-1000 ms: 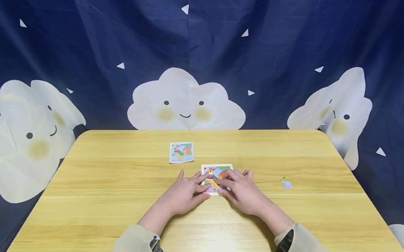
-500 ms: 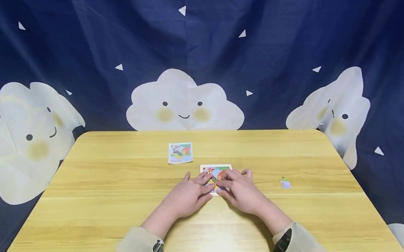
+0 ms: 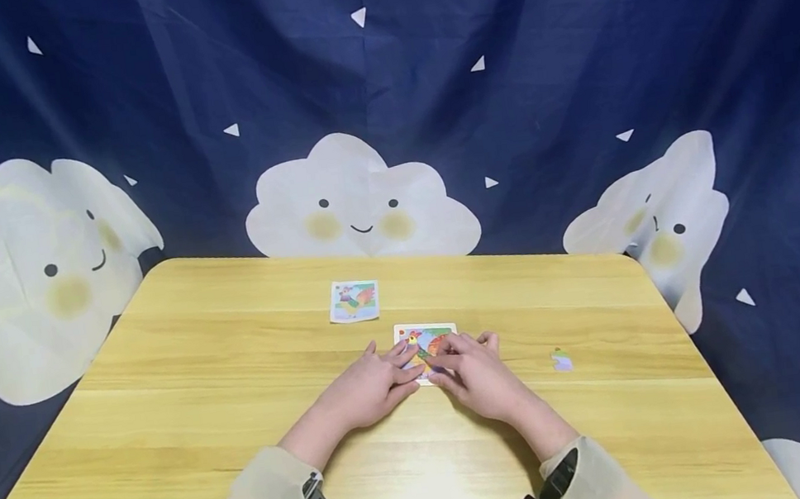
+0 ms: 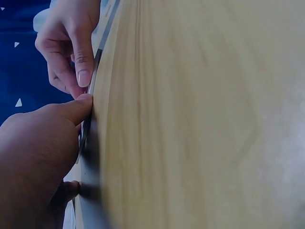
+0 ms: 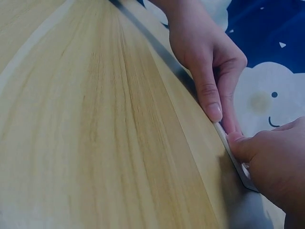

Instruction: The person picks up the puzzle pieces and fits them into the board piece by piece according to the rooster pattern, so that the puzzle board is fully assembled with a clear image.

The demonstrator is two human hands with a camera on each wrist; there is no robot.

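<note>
A small jigsaw puzzle (image 3: pixel 440 330) with a colourful rooster in a white frame lies on the table between both hands. My left hand (image 3: pixel 368 387) reaches over its left side, fingers extended onto the picture, thumb at the near edge. From the right, my right hand (image 3: pixel 481 374) lays slightly bent fingers on the picture, its thumb also by the near edge. In the left wrist view the two thumbs are close together along the thin frame edge (image 4: pixel 97 59). Whatever lies beneath the right fingertips is hidden.
A loose jigsaw piece (image 3: pixel 562 360), green and lilac, lies on the table to the right. Behind the puzzle, slightly left, is a paper card (image 3: pixel 354 300) printed with the same rooster. A dark blue curtain (image 3: pixel 423 72) hangs behind the wooden table (image 3: pixel 198 374).
Over the last second my left hand has shifted slightly towards my right hand on the puzzle. The right hand stays nearly in place; the whole view drifts a little.
</note>
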